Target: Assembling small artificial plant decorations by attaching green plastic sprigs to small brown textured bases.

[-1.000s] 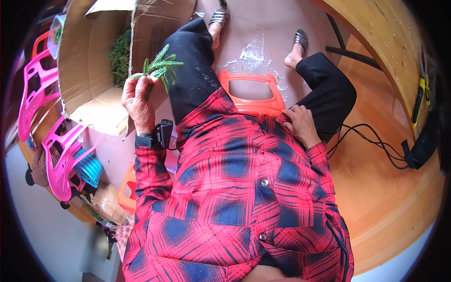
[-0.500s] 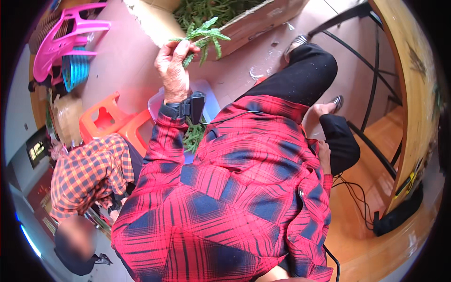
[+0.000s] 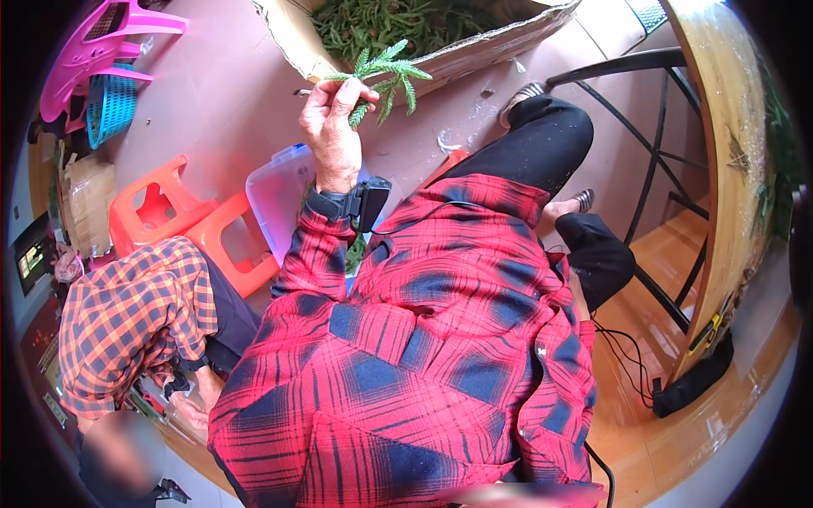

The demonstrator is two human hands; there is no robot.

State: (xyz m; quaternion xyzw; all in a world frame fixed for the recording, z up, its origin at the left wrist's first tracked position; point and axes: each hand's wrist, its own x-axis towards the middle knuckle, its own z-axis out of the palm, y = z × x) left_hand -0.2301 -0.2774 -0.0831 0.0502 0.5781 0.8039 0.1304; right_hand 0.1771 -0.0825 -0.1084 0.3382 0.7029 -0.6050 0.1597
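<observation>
My left hand (image 3: 334,135) pinches a green needle-leaved sprig (image 3: 391,71) between thumb and fingers, its branching tips pointing up and to the right. Just beyond it is a cardboard box (image 3: 474,52) filled with similar green sprigs (image 3: 381,25). Beneath my left forearm stands a translucent plastic bin (image 3: 273,199), partly covered by my sleeve; some green sprigs (image 3: 355,255) show in it. My right hand (image 3: 577,292) rests low by my right thigh, mostly behind my shirt, and its fingers are hidden.
A co-worker in a checked shirt (image 3: 140,317) bends over at the left, beside orange plastic stools (image 3: 165,207). A pink chair (image 3: 93,51) and a blue basket (image 3: 110,106) stand at the far left. Along the right runs a wooden table (image 3: 728,169) on black metal legs (image 3: 652,169).
My view has shifted, so the surroundings sit further left. My left hand still holds the sprig, now in front of the box's near edge. The co-worker's hand has come into sight.
</observation>
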